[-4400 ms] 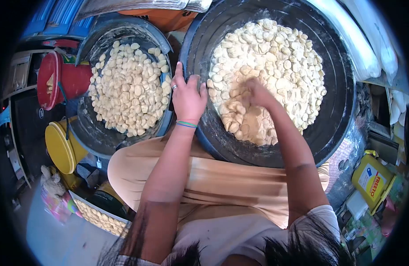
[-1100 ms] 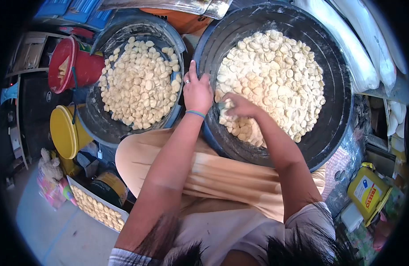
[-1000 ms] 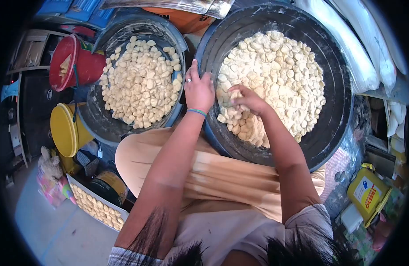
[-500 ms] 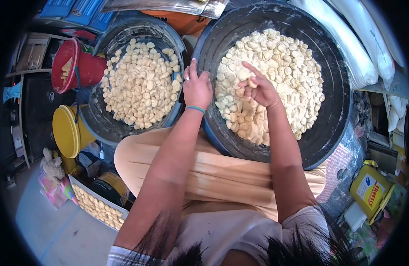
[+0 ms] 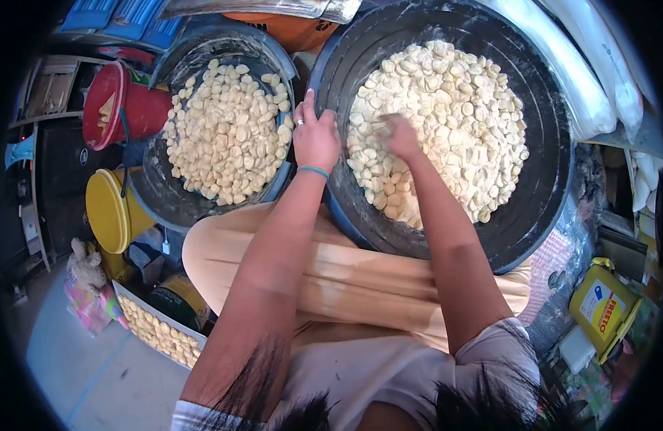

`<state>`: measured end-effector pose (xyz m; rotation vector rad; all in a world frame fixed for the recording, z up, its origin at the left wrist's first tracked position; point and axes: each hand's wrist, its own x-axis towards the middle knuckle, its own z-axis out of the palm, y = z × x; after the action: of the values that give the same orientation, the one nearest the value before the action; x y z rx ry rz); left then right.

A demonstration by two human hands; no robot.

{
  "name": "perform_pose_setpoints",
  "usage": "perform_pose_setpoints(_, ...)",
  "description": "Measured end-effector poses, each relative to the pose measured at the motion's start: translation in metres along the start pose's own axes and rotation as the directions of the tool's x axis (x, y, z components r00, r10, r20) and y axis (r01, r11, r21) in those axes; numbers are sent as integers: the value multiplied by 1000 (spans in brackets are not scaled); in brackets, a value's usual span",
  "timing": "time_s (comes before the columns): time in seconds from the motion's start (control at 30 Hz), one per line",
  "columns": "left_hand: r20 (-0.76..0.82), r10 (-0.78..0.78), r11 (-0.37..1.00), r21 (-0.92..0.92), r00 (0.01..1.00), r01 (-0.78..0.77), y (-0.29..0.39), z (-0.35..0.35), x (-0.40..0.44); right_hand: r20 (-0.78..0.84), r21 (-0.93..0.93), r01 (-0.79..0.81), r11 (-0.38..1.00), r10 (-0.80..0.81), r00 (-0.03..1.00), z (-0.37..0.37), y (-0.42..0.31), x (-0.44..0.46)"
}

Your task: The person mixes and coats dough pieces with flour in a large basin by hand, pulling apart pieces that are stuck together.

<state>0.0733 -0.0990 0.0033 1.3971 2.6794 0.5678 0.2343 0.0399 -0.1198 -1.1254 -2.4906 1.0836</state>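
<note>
Pieces point(image 5: 482, 136): lying in tub point(image 5: 548, 136), main heap spreading toward 3 o'clock of right hand point(image 5: 399, 136), no common long axis showing | Right hand: being nearer, pointing toward 10–11 o'clock; blurring is hiding finger closure, cannot tell | Left hand point(image 5: 317, 140): resting on tub's 9-o'clock rim, fingers standing apart

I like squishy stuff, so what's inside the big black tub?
Pale round pieces dusted with powder, and the right hand is there too. The pieces cover the middle of the tub's floor.
</note>
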Motion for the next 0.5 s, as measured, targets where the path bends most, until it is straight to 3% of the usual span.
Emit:
perform_pose_setpoints(0.03,2,0,1000,1,1000,0,0,0,1,218,-37,119,992,-108,970,7,-15,-7)
perform_pose_setpoints(0.13,2,-1,1000,9,1000,1,-1,2,2,175,-151,495,856,-470,865,16,-14,-45)
perform_pose_setpoints(0.17,1,5,1000,7,1000,-5,-1,2,2,261,164,304,938,-339,904,14,-1,-45)
perform_pose_setpoints(0.2,-1,7,1000,4,1000,-7,-1,1,3,384,434,47,900,-232,894,9,24,-42)
perform_pose_setpoints(0.23,-2,7,1000,0,1000,-7,-1,0,2,524,619,-243,747,-162,836,4,32,-39)
perform_pose_setpoints(0.33,9,-8,1000,-6,1000,8,0,0,1,545,602,-323,730,-80,835,-10,24,-34)
perform_pose_setpoints(0.37,9,-10,1000,-6,1000,10,1,0,2,483,601,-255,757,-89,871,-12,7,-41)
perform_pose_setpoints(0.4,10,-13,1000,-6,1000,13,1,0,2,416,376,-53,925,-118,902,-11,-13,-48)
perform_pose_setpoints(0.43,11,-16,1000,-5,1000,16,1,0,1,360,97,143,985,-168,918,-8,-31,-55)
perform_pose_setpoints(0.47,20,-23,1000,-12,1000,23,1,1,1,320,-202,307,930,-234,918,-5,-41,-58)
perform_pose_setpoints(0.5,29,-30,999,-19,999,31,0,1,1,339,-218,266,939,-182,923,3,-41,-59)
